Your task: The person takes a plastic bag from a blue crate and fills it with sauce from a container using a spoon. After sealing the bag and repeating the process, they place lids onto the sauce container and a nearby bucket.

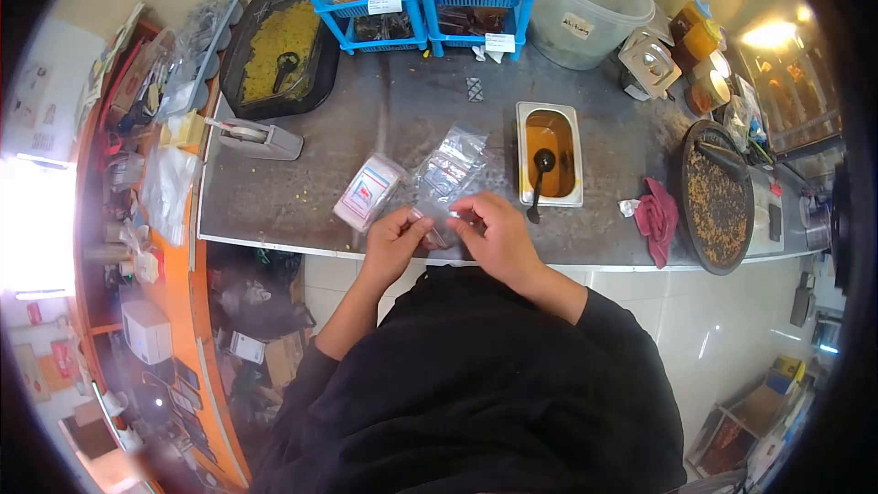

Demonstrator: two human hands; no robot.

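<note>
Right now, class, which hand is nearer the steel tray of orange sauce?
Right. The right hand sits just off the near left corner of the steel tray; the left hand is farther away, on the other side of the small clear bag both hands pinch.

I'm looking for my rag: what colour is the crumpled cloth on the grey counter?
The crumpled cloth is dark pink; head view.

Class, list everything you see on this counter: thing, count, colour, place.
clear bags: a few, transparent, counter front, in both hands
bag pack: one, white-pink, left of them
sauce tub: one, steel, orange sauce, centre-right
ladle: one, black, in the tub
cloth: one, red, right
round tray: one, dark, brown grains, far right
tape dispenser: one, grey, left
baskets: several, blue, back
left hand, right hand: pinching the bags
</note>
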